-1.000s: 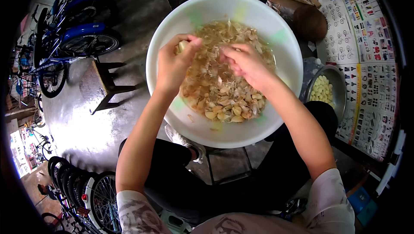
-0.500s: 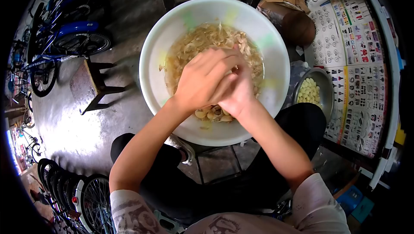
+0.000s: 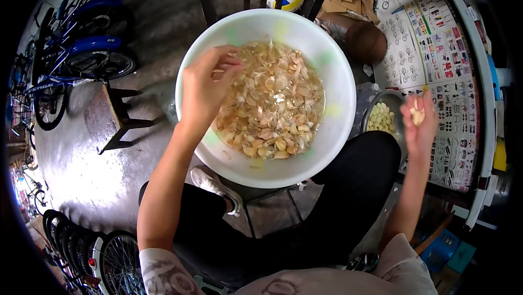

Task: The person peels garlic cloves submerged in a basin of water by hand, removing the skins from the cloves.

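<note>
tub rim (image 3: 352, 99) | left grip (image 3: 206, 81) above, half-open, hold unclear | right grip (image 3: 421, 129) outside, pinching garlic (image 3: 417, 116), near bowl (image 3: 398, 112)

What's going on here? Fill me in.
A person's right hand holds pale, clove-like pieces beside a round grey metal bowl of smooth, cream garlic cloves. Their left hand hovers over a wide white plastic basin of skin-on garlic cloves and papery skins in water; whether it holds anything is unclear.
</note>
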Demonstrator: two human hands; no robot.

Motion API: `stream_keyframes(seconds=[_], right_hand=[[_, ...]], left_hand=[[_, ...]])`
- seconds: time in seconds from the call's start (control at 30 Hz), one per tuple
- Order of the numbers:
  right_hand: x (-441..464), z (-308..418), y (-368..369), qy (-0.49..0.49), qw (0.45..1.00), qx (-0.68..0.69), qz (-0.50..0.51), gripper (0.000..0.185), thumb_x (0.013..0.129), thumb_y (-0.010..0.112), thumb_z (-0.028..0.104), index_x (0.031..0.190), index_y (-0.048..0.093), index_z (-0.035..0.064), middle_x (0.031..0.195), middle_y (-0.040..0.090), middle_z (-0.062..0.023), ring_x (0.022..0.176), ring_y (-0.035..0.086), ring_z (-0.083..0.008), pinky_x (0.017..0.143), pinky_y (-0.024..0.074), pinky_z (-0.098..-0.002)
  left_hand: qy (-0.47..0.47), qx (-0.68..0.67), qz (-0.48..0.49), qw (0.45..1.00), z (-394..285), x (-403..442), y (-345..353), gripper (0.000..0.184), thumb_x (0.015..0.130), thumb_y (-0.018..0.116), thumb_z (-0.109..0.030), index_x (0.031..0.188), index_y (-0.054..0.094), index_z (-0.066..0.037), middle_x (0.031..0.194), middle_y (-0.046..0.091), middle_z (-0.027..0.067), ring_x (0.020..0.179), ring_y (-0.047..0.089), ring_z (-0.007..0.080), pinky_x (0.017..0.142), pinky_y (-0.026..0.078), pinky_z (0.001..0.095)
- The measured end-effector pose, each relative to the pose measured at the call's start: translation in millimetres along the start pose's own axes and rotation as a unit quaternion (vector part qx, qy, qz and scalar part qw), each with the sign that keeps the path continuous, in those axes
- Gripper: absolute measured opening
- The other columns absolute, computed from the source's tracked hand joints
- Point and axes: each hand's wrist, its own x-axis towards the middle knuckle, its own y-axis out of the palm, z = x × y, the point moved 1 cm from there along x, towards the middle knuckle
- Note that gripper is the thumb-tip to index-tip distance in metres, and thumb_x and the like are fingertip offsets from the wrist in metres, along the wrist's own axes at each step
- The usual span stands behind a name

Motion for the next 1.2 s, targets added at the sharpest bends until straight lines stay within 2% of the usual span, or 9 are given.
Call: stream_keyframes(seconds=[0.2, 0.4, 0.47, 0.53, 0.6, 0.67, 0.77, 0.97, 1.2], right_hand=[[82, -147, -230, -0.009, 0.814, -0.581, 0.012, 0.037, 0.093, 0.062, 0.036, 0.074, 0.064, 0.0042, 0.062, 0.058, -0.0099, 0.060, 0.062, -0.0242, 0.058, 0.0457, -0.0359], [77, -189, -230, 0.021, 0.738, -0.675, 0.008, 0.051, 0.082, 0.069, 0.047, 0.109, 0.067, 0.0029, 0.107, 0.063, -0.0231, 0.106, 0.059, -0.0389, 0.087, 0.0478, -0.0444], [84, -173, -225, -0.092, 0.682, -0.723, 0.058, 0.045, 0.084, 0.071, 0.037, 0.112, 0.064, 0.0028, 0.121, 0.057, -0.0219, 0.115, 0.055, -0.0378, 0.093, 0.0460, -0.0457], [86, -102, -150, -0.289, 0.681, -0.671, 0.049, 0.027, 0.089, 0.067, 0.020, 0.109, 0.064, 0.0027, 0.114, 0.060, -0.0184, 0.108, 0.059, -0.0321, 0.089, 0.0491, -0.0413], [56, -41, -46, -0.262, 0.840, -0.476, 0.016, 0.017, 0.092, 0.061, 0.005, 0.108, 0.064, 0.0031, 0.108, 0.062, -0.0144, 0.100, 0.062, -0.0230, 0.083, 0.0510, -0.0329], [14, -23, 66, -0.303, 0.848, -0.411, 0.143, 0.016, 0.093, 0.057, 0.002, 0.109, 0.063, 0.0032, 0.099, 0.063, -0.0108, 0.089, 0.062, -0.0161, 0.079, 0.0504, -0.0258], [34, -87, 149, -0.122, 0.802, -0.447, 0.376, 0.032, 0.091, 0.065, 0.020, 0.118, 0.062, 0.0035, 0.127, 0.055, -0.0128, 0.118, 0.056, -0.0249, 0.099, 0.0462, -0.0375], [46, -215, 217, -0.234, 0.792, -0.549, 0.126, 0.059, 0.081, 0.073, 0.037, 0.129, 0.056, 0.0068, 0.131, 0.047, -0.0178, 0.123, 0.047, -0.0327, 0.099, 0.0405, -0.0467], [49, -239, 232, -0.307, 0.890, -0.304, 0.143, 0.041, 0.081, 0.071, 0.021, 0.117, 0.061, 0.0046, 0.129, 0.045, -0.0164, 0.120, 0.046, -0.0349, 0.102, 0.0394, -0.0460]], left_hand=[[0.005, 0.077, 0.017, 0.997, 5, 2, -3, 0.031, 0.077, 0.072, 0.006, 0.106, 0.065, 0.001, 0.087, 0.068, 0.0087, 0.069, 0.067, 0.0133, 0.066, 0.056, 0.0259], [-0.035, 0.082, 0.019, 0.996, 10, 4, -14, 0.029, 0.077, 0.073, 0.005, 0.105, 0.066, 0.003, 0.097, 0.068, 0.0104, 0.075, 0.069, 0.0135, 0.065, 0.056, 0.0258], [-0.054, 0.035, 0.008, 0.998, 13, 5, -14, 0.027, 0.078, 0.072, 0.005, 0.105, 0.066, 0.003, 0.101, 0.067, 0.0121, 0.078, 0.070, 0.0151, 0.066, 0.056, 0.0264], [-0.014, 0.039, 0.010, 0.999, 23, 7, -18, 0.027, 0.082, 0.066, 0.007, 0.108, 0.065, 0.003, 0.108, 0.066, 0.0149, 0.090, 0.071, 0.0205, 0.072, 0.057, 0.0296], [0.006, 0.076, 0.028, 0.997, 39, 8, -17, 0.032, 0.082, 0.067, 0.005, 0.113, 0.063, 0.001, 0.115, 0.064, 0.0153, 0.092, 0.071, 0.0239, 0.076, 0.057, 0.0319], [0.034, 0.103, 0.053, 0.993, 50, 2, -4, 0.037, 0.081, 0.067, 0.003, 0.118, 0.061, -0.001, 0.121, 0.062, 0.0158, 0.094, 0.071, 0.0272, 0.081, 0.057, 0.0343], [-0.021, 0.264, 0.165, 0.950, 75, -9, 16, 0.081, 0.072, 0.079, -0.016, 0.143, 0.041, -0.011, 0.145, 0.041, 0.0162, 0.123, 0.052, 0.0374, 0.104, 0.044, 0.0433], [-0.044, 0.265, 0.237, 0.934, 97, 0, 36, 0.097, 0.070, 0.083, -0.023, 0.149, 0.029, -0.010, 0.148, 0.033, 0.0188, 0.135, 0.035, 0.0415, 0.110, 0.037, 0.0475], [-0.051, 0.231, 0.173, 0.956, 123, 5, 55, 0.085, 0.068, 0.071, -0.001, 0.145, 0.034, -0.006, 0.140, 0.042, 0.0244, 0.133, 0.037, 0.0431, 0.110, 0.035, 0.0475]])
